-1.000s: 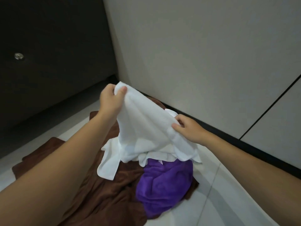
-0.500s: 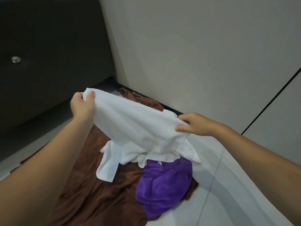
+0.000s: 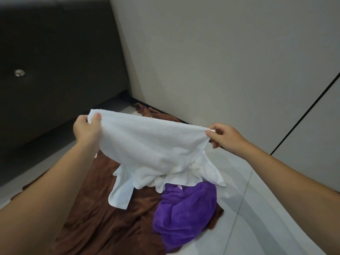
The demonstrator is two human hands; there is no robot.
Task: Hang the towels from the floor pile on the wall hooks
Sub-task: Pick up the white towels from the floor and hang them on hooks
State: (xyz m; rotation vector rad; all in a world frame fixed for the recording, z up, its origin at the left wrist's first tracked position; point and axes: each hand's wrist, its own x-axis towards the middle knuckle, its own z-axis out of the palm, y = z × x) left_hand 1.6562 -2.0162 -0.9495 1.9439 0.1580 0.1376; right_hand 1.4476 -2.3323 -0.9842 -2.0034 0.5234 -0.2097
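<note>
A white towel (image 3: pixel 149 144) is stretched between my two hands above the floor pile. My left hand (image 3: pixel 86 128) pinches its left top corner, and my right hand (image 3: pixel 224 138) pinches the right top corner. The towel's lower part still drapes onto the pile. Under it lie a purple towel (image 3: pixel 185 216) at the right and a large brown towel (image 3: pixel 103 218) spread over the floor. No wall hooks are in view.
A pale wall (image 3: pixel 220 61) with a black skirting strip runs behind the pile. A dark panel (image 3: pixel 55 61) with a small round metal knob (image 3: pixel 19 73) stands to the left. Light floor tiles (image 3: pixel 257 218) extend to the right.
My hands have moved apart along the towel's top edge, the left going left and down, the right going right, so the white towel is now spread wide.
</note>
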